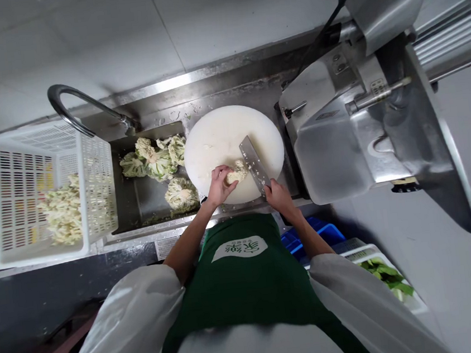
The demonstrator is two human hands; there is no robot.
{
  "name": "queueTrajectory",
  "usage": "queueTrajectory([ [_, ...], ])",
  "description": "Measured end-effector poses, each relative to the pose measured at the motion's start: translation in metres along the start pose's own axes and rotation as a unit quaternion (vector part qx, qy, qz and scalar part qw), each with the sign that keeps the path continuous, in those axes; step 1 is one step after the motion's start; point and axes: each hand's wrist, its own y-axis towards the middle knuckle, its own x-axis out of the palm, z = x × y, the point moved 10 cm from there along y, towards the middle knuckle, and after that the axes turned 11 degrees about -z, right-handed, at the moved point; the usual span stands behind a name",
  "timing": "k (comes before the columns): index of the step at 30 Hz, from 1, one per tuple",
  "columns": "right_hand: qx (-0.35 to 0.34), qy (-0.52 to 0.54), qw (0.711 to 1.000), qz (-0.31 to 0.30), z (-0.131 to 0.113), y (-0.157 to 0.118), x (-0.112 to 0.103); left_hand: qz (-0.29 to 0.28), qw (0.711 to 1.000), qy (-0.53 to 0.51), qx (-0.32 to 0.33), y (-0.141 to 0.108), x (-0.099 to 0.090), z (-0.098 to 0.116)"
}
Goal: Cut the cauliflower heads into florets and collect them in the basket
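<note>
On the round white cutting board (pixel 209 128), my left hand (pixel 221 186) has its fingers closed around a piece of cauliflower (pixel 237 172). My right hand (pixel 280 197) grips the handle of a cleaver (pixel 253 160); its wide blade lies just right of the piece, with small white crumbs stuck to it. Whether blade and cauliflower touch, I cannot tell. Left of the board, several cauliflower heads (pixel 159 163) with green leaves lie in the steel sink (pixel 147 200). Another cauliflower head (pixel 181 194) rests there near the board's edge.
A white plastic basket (pixel 97 185) holding cut cauliflower (pixel 64 211) stands at the left, under a curved faucet (pixel 79 94). A metal slicing machine (pixel 332 138) borders the board on the right. Below it are a blue crate (pixel 329 233) and a white basket with green leaves (pixel 387 278).
</note>
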Motion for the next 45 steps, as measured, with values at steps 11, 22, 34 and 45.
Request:
queueTrajectory([
  [11, -0.009, 0.01, 1.0, -0.004, -0.007, -0.005, -0.002, -0.028, 1.0, 0.007, 0.01, -0.022, 0.009, -0.004],
  [22, -0.026, 0.063, 0.995, 0.072, -0.032, -0.011, -0.024, 0.048, 0.997, 0.051, -0.032, -0.048, 0.019, 0.0],
  [34, -0.083, 0.044, 0.994, 0.062, -0.081, 0.02, -0.024, 0.087, 0.994, 0.027, -0.055, -0.046, 0.03, -0.007],
  [45, -0.074, -0.026, 0.997, 0.019, -0.086, 0.031, -0.006, 0.046, 0.997, 0.034, -0.049, -0.041, 0.041, -0.013],
])
